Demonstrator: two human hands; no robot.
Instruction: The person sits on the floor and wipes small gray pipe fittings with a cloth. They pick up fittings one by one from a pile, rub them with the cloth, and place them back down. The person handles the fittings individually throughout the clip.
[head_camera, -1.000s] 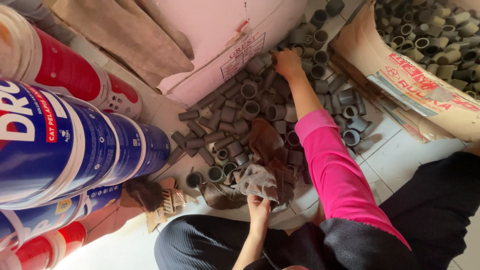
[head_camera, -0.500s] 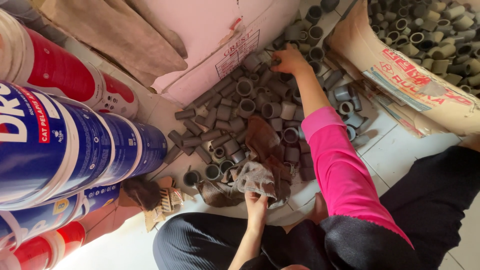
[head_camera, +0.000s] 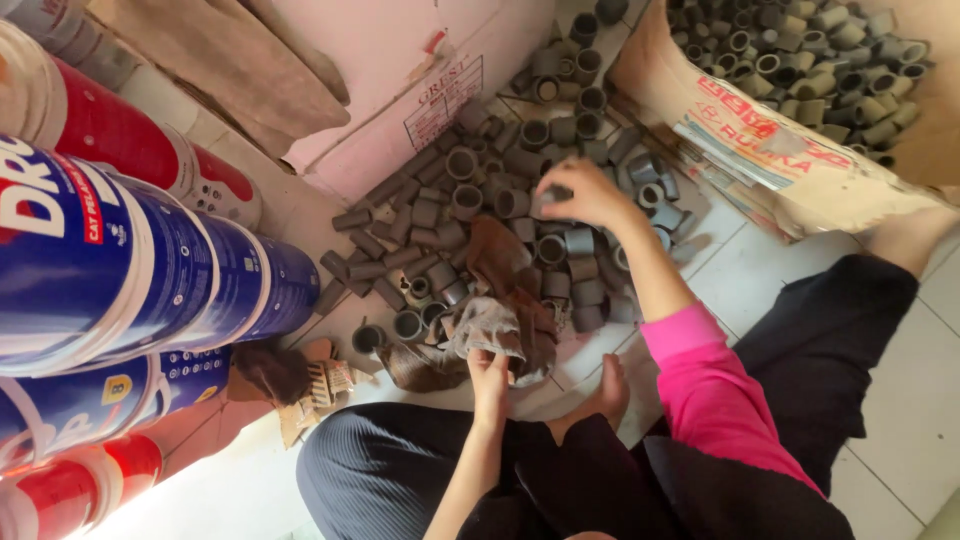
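Observation:
A pile of short grey pipe fittings (head_camera: 470, 215) lies on the tiled floor in front of me. My right hand (head_camera: 585, 195), on a pink-sleeved arm, reaches into the pile and closes on one grey fitting. My left hand (head_camera: 490, 370) grips the near edge of a grey-brown rag (head_camera: 490, 325) that lies over the front of the pile. A brown cloth (head_camera: 500, 255) rests on the fittings just beyond the rag.
Blue paint buckets (head_camera: 150, 270) and red ones (head_camera: 110, 140) lie stacked at the left. A pink cardboard box (head_camera: 400, 90) stands behind the pile. An open sack (head_camera: 800, 140) full of grey fittings sits at the right. My legs in black trousers and a bare foot (head_camera: 600, 395) fill the bottom.
My right hand has drawn back from the far side of the pile toward its middle and closed on a fitting. My left hand stays on the rag.

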